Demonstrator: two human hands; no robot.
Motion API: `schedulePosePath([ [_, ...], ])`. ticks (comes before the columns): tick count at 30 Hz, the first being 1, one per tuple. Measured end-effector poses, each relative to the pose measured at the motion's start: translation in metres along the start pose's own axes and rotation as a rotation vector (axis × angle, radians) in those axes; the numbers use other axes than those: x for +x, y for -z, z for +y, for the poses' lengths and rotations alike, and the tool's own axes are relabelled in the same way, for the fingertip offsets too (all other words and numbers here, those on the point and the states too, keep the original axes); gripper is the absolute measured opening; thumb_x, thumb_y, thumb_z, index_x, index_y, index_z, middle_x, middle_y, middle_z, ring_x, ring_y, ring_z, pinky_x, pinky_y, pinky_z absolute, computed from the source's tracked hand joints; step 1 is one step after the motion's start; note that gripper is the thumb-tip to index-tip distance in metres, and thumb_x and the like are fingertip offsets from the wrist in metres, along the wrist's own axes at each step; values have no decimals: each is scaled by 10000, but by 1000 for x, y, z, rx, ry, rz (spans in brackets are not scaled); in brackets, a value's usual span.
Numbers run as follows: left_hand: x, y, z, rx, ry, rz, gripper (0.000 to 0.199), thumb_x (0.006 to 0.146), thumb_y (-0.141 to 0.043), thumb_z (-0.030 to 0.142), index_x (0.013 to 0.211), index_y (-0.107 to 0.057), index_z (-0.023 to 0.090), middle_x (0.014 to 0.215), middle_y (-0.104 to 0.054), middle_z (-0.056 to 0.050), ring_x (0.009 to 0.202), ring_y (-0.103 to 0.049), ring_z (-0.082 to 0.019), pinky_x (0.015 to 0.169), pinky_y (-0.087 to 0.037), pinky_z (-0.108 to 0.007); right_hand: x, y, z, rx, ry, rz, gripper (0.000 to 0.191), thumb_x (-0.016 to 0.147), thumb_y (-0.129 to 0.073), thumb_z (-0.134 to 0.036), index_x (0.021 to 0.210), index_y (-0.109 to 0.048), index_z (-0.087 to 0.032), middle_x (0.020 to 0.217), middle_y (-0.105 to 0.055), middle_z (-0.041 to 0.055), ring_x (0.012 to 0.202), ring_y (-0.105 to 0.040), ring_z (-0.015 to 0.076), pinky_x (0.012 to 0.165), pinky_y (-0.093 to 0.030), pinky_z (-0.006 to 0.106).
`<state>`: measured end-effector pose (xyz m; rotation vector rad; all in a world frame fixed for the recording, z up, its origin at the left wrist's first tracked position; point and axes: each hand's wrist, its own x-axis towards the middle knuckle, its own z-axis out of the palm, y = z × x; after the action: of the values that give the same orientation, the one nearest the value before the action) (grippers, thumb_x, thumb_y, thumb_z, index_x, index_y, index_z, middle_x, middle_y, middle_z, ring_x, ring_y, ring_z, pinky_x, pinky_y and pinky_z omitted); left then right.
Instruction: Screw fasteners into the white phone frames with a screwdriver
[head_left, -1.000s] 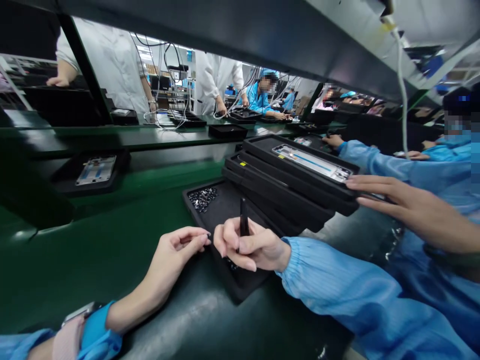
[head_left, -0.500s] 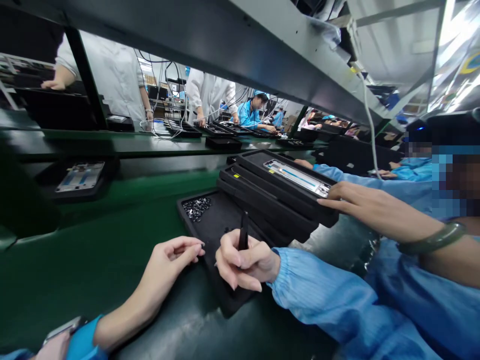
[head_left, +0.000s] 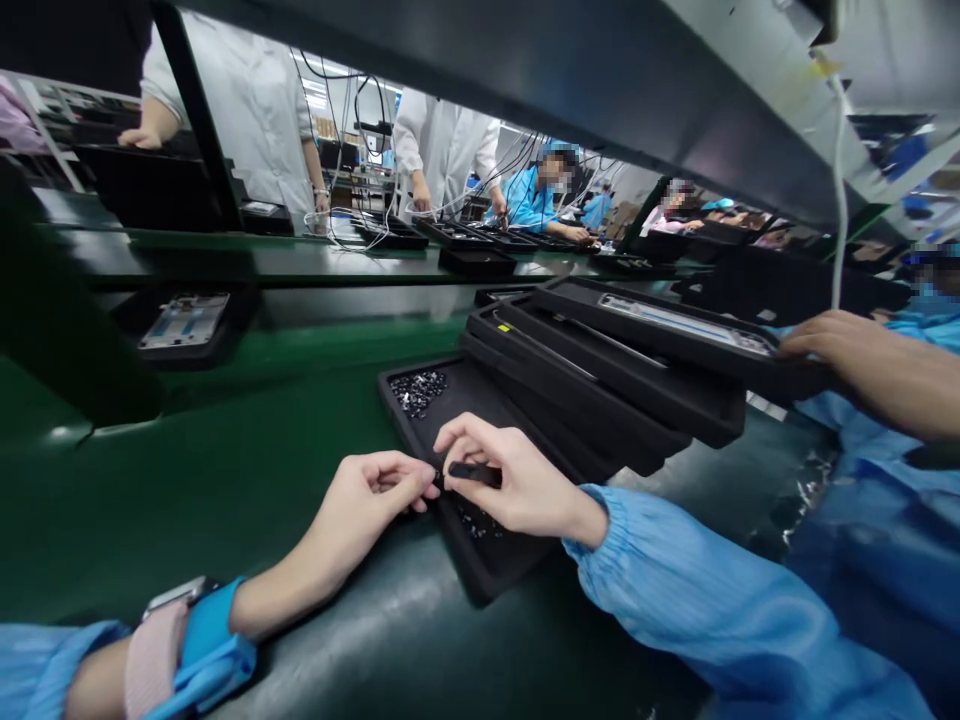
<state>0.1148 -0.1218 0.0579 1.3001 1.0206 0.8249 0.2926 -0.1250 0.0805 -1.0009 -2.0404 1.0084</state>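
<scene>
Both grips are closed: left hand [head_left: 375, 492] on a tiny dark piece [head_left: 439, 481], right hand [head_left: 521, 482] around a black tool [head_left: 480, 473].

- Light level: moderate to dim; the green counter [head_left: 277, 470] sinks into near-black shadow beside the dark post [head_left: 67, 320] at left.
- Source: bright ceiling lamps [head_left: 319, 97] shine from the far room, behind the cables.
- Glare: milky sheen on the counter's near part; pinpoint glints on the small parts [head_left: 420, 392].
- Contrast: the stacked black trays [head_left: 592, 400] lose much surface detail.
- Sharpness: left hand [head_left: 375, 490] and right hand [head_left: 529, 490] fairly clear; distant workers soft, some heads pixelated.
- Distortion: wide-angle stretch towards the edges; a blue sleeve [head_left: 862, 590] at right is smeared.
</scene>
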Motion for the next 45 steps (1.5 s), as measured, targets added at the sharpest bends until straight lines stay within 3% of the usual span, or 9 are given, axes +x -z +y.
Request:
schedulePosePath([
  [6, 1, 2, 0, 123, -9, -56, 203, 648, -625, 307, 664, -668, 110, 582, -622, -30, 584, -550, -136, 582, -426, -225, -3, -6, 0, -173, 80, -51, 332, 672, -475, 17, 937, -383, -160, 721, -602, -1, 619, -567, 95, 578, -416, 190],
  [20, 3, 3, -1, 299, -48, -108, 225, 686, -593, 324, 578, -587, 127, 551, -539, 12, 560, -473, -112, 543, -345, -213, -6, -7, -2, -263, 94, -92, 361, 662, -444, 4, 936, -322, -198, 772, -615, 2, 674, -591, 126, 609, -410, 212],
  [27, 4, 6, -2, 298, -35, -143, 160, 670, -600, 273, 665, -663, 127, 637, -649, -28, 628, -557, -153, 603, -405, -233, -4, -8, -2, -302, 58, -67, 349, 657, -467, -37, 919, -307, -204, 760, -595, -3, 656, -581, 139, 597, -403, 223],
  [45, 2, 5, 1, 229, -38, -117, 151, 659, -588, 254, 667, -676, 132, 616, -658, -18, 609, -577, -147, 600, -430, -221, -3, -7, -1, -317, 47, -11, 338, 666, -475, -56, 943, -347, -201, 766, -593, -15, 614, -534, 108, 600, -381, 214],
])
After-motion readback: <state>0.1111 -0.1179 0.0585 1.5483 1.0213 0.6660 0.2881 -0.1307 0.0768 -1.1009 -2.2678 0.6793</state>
